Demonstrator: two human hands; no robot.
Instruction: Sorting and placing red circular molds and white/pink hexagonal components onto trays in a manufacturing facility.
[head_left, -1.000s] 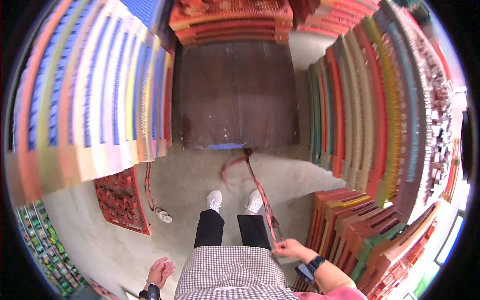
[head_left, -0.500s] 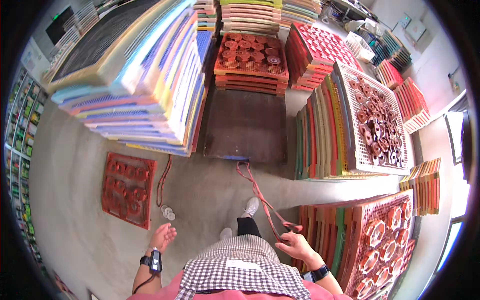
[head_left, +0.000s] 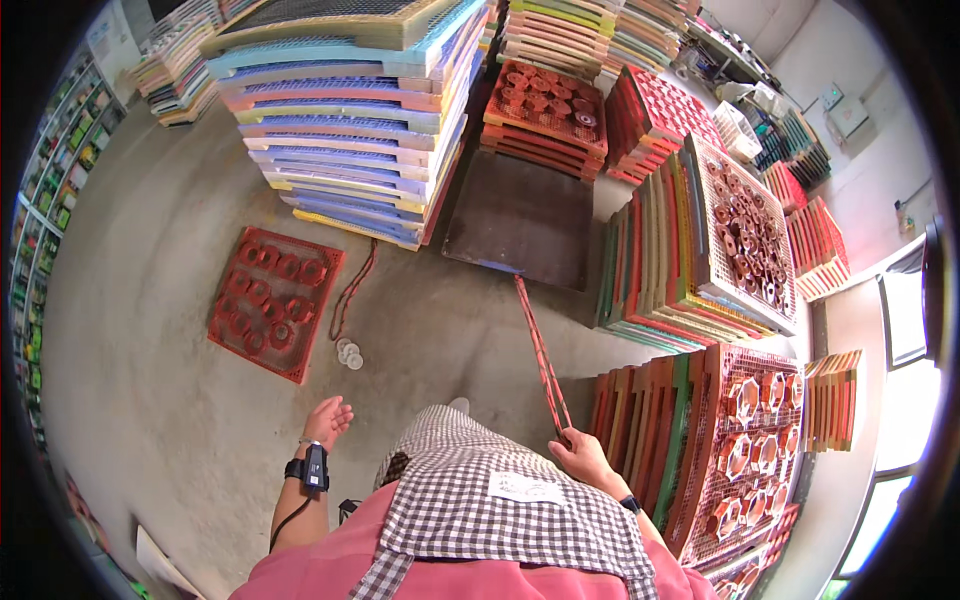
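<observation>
My right hand is closed around the near end of a red braided rope. The rope runs taut, in a doubled strand, to the front edge of a dark flat board on the floor. Held out over the floor at my left side, my left hand is empty, its fingers slightly bent and apart. Beyond it lies a red mesh tray bearing several ring-shaped red-brown parts. Several pale discs rest on the floor nearby.
A tall stack of blue and yellow trays stands left of the board, with a second red rope at its foot. Red trays are piled behind the board. More tray stacks line the right side, close to my right arm.
The rope has gone from slack and looped to straight and tight, with my right hand still on it. My view has turned, so the stacks sit farther right. My left hand stays empty.
</observation>
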